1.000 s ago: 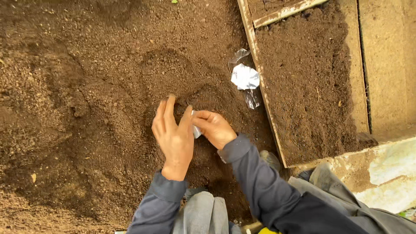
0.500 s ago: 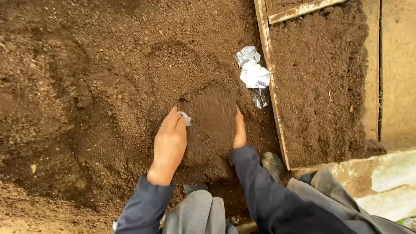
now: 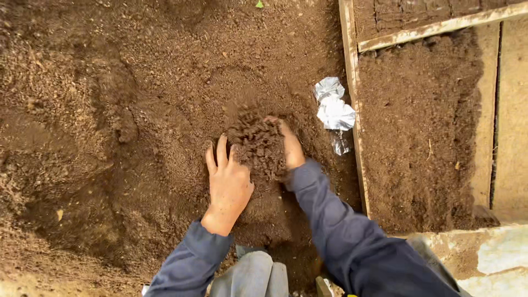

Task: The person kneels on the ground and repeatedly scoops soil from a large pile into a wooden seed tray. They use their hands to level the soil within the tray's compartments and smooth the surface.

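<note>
Both hands now closer together than half second ago, heaping soil (image 3: 258, 146) between them. Left hand (image 3: 228, 184) lying flat, fingers spread; right hand (image 3: 290, 148) cupping, fingers partly buried. Soil clump sitting mid-bed, between palms. Foil scraps (image 3: 334, 110) lying beside wooden board (image 3: 352, 82). Mounding step looking underway; next move probably needing inward press.

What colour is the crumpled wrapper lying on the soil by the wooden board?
Shiny silver crumpled foil wrapper, clearest in the head view.
</note>
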